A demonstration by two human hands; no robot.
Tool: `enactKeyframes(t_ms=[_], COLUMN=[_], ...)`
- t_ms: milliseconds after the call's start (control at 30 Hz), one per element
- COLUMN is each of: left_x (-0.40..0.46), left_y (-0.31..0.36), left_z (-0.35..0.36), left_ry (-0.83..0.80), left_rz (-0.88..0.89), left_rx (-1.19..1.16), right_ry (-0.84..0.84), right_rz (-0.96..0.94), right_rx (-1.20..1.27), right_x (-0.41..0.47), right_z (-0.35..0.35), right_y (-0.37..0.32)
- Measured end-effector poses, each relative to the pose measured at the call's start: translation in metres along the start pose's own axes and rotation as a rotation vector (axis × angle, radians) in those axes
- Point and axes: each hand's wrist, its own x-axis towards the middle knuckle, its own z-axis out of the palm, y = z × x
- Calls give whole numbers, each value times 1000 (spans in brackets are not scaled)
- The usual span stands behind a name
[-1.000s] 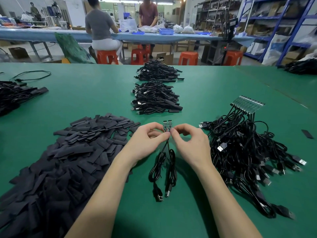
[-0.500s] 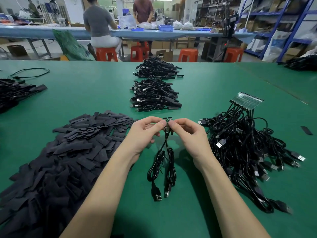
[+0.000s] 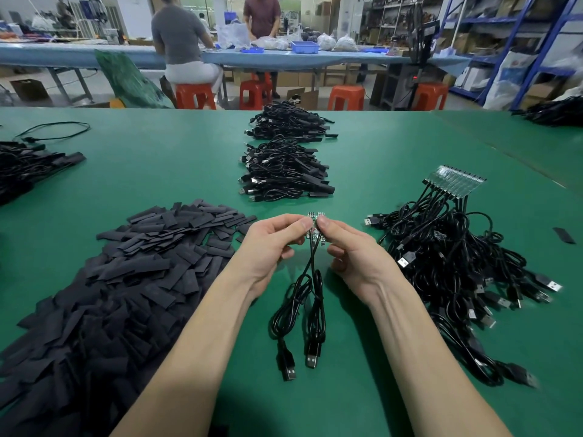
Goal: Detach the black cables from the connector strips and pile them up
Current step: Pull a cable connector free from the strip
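My left hand (image 3: 271,244) and my right hand (image 3: 353,253) pinch a small two-piece connector strip (image 3: 315,227) between thumbs and forefingers, above the green table (image 3: 189,159). Two black USB cables (image 3: 312,310) hang from the strip and lie coiled between my forearms, plugs toward me. To the right lies a tangle of black cables (image 3: 457,266) still joined to a longer clear connector strip (image 3: 454,181). Two piles of loose cables (image 3: 284,175) sit beyond my hands, the farther pile (image 3: 287,123) near the table's back edge.
A big heap of flat black sleeves (image 3: 120,279) covers the left. More cables lie at the far left (image 3: 25,165) and far right (image 3: 555,111). One stray black sleeve (image 3: 564,235) lies at right. Two people work at a blue table (image 3: 284,55) behind orange stools.
The strip has tipped between my fingers, from upright to bent down at the middle, and my hands have closed tighter on it. The cables below have stayed put.
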Motion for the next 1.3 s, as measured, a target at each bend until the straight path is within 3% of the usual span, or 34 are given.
enactKeyframes(t_ms=[500, 700, 867, 1133, 1300], left_x=[0, -3, -2, -1, 2], left_y=[1, 9, 10, -8, -14], left_z=[9, 1, 8, 28, 32], left_ry=[-65, -40, 3, 104, 119], left_rz=[-8, -44, -57, -117, -165], left_rx=[-309, -243, -113, -173, -182], right_ry=[-63, 175, 255, 245, 207], right_rz=[97, -147, -205, -224, -274], right_rx=[135, -240, -780, -656, -841], right_x=[4, 2, 6, 0, 4], right_z=[0, -5, -3, -21, 3], right_y=[-3, -2, -9, -33, -50])
